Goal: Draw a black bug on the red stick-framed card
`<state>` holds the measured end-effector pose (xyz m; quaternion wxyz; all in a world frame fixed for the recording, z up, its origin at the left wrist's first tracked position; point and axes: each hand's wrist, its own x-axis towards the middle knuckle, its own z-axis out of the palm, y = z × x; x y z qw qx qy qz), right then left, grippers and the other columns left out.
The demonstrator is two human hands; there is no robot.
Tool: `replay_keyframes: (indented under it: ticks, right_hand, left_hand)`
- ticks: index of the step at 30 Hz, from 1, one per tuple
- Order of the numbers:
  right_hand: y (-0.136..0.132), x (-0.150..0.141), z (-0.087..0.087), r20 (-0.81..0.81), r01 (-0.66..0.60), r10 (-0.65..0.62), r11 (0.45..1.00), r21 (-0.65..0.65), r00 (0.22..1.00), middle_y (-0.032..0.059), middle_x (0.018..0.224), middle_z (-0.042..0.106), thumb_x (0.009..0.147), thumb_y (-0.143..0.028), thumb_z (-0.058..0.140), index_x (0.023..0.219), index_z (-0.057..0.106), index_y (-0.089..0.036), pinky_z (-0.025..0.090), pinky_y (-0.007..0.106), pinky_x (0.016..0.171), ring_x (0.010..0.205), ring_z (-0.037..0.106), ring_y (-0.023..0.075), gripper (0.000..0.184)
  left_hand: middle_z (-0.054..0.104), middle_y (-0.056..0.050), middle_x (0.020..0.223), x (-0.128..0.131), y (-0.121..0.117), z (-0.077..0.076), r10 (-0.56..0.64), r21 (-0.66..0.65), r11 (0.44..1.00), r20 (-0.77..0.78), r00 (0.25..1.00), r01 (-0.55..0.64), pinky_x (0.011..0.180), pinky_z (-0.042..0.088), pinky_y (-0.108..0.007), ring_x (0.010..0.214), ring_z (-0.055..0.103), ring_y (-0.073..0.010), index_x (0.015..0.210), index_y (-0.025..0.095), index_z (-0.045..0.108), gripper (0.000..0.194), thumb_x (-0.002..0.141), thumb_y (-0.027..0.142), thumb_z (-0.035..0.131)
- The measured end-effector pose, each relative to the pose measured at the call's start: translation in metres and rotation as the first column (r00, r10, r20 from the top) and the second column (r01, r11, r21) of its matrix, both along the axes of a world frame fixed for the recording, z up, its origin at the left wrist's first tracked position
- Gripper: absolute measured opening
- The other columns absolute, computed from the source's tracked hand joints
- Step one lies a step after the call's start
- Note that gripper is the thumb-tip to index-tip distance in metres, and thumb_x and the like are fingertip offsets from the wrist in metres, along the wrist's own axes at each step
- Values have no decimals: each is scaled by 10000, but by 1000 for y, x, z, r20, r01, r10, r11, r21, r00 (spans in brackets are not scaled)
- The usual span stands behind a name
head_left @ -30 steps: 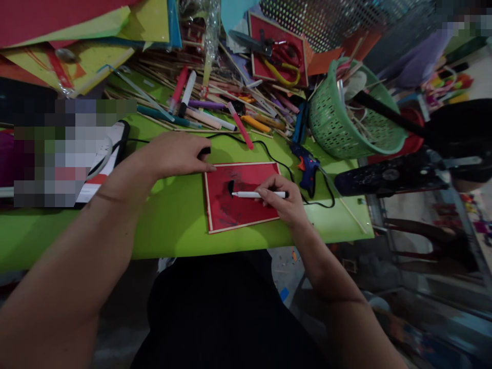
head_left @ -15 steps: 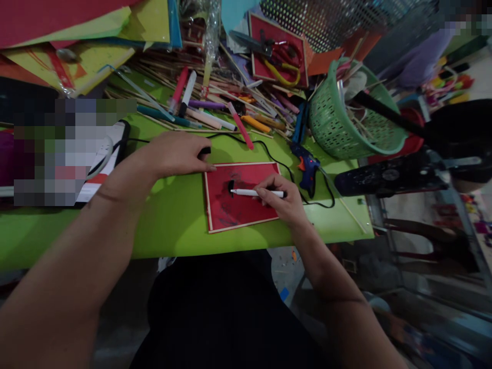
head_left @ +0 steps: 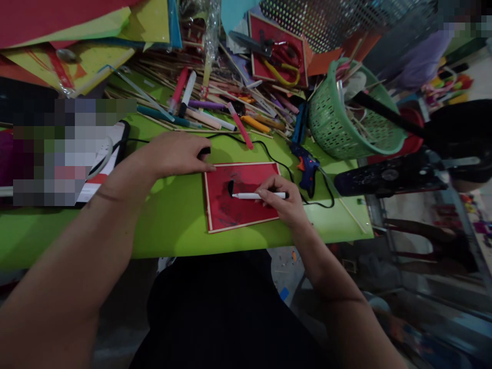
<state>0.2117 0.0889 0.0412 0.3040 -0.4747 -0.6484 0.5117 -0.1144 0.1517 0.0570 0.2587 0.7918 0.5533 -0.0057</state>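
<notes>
A red board [head_left: 246, 212] with a pale wooden edge lies on the green table sheet [head_left: 172, 225]. My right hand [head_left: 286, 202] is closed round a white marker [head_left: 253, 195], whose tip touches a black mark on the board. My left hand [head_left: 179, 154] lies palm down by the board's top left corner. Its fingertips press on the corner, fingers together and stretched out.
A black cable [head_left: 269, 148] runs behind the board to a blue glue gun [head_left: 307, 166]. Behind lie several markers and sticks [head_left: 215, 107], a green basket [head_left: 349, 123] at the right, a red tray with scissors [head_left: 277, 51], and coloured paper sheets [head_left: 88, 36].
The marker tip has made small shifts over the black mark on the red board. My left hand has stayed where it was.
</notes>
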Motion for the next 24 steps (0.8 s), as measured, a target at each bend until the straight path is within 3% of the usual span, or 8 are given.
replay_keyframes:
  ticks: [6,18,24]
  right_hand:
    - [1,-1,1,5,3,-3,1000,6,1000,-7,699,695,925,-600,898,822,751,-244,421,305,573,594,537,145,399]
    - [2,-3,1,-31,11,-11,1000,2,999,-12,679,694,890,-666,932,820,757,-240,411,290,557,576,536,139,466]
    - [2,-4,3,5,-11,11,1000,10,1000,-9,713,702,908,-634,927,859,773,-240,400,293,562,596,522,136,426]
  left_hand:
    - [706,-44,769,1,0,1,9,-22,1000,-42,999,-10,674,331,-392,738,632,-265,927,274,648,391,856,658,636]
    - [751,-57,864,3,-2,5,34,-54,998,-42,999,-36,749,389,-378,851,692,-294,1016,252,738,393,896,623,691]
    - [732,-44,847,3,-1,4,16,-47,999,-54,998,-18,709,345,-374,793,651,-263,1007,260,701,397,885,635,661]
